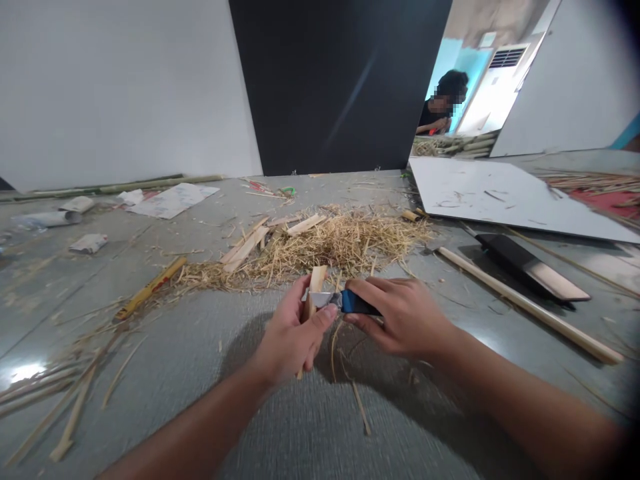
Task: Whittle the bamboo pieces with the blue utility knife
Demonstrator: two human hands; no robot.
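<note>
Bamboo strip upright between both hands. Left hand closed around it; right hand grips blue-handled knife, blade against strip.

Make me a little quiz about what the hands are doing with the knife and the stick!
1. True or false: the left hand holds the knife.
2. What lies just beyond the hands? A) shavings pile B) bucket C) shoes
3. Fill in: the knife blade rests against the wooden ____.

Key: 1. False, the right hand grips the knife's blue handle. 2. A. 3. stick.
</note>
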